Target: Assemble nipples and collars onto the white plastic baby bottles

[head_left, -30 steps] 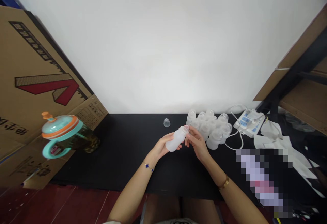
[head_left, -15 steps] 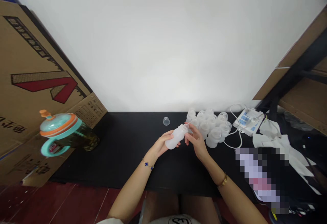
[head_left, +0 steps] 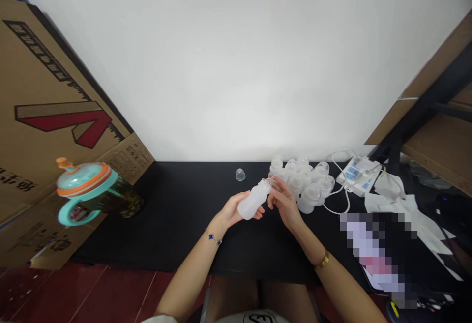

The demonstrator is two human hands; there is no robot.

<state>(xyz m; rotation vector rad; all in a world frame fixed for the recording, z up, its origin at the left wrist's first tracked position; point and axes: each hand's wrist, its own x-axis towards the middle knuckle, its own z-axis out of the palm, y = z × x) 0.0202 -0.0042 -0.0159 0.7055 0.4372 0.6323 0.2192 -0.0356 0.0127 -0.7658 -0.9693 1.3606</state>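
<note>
A white translucent baby bottle (head_left: 253, 201) lies tilted in my left hand (head_left: 234, 209), its top pointing up and to the right. The fingers of that hand wrap round the bottle's body. At the top end, my right hand (head_left: 286, 205) pinches the clear collar (head_left: 268, 183) and teat part with thumb and forefinger; the exact contact is partly hidden. Behind the bottle, a clear dome cap (head_left: 240, 174) rests alone on the black table (head_left: 177, 200). To the right of my right hand stands a cluster of several similar capped bottles (head_left: 310, 195).
A large tumbler with a turquoise lid (head_left: 84, 180) stands at the left by a cardboard box (head_left: 55, 82). At the right are a power strip (head_left: 357, 173) with white cables, paper sheets (head_left: 391, 202) and a blurred-out phone-like item (head_left: 376, 259). A white wall (head_left: 236, 67) rises behind.
My left fingers have loosened and spread slightly beneath the bottle. My right fingers have shifted a little around its collar. The cap and the bottle cluster stay put.
</note>
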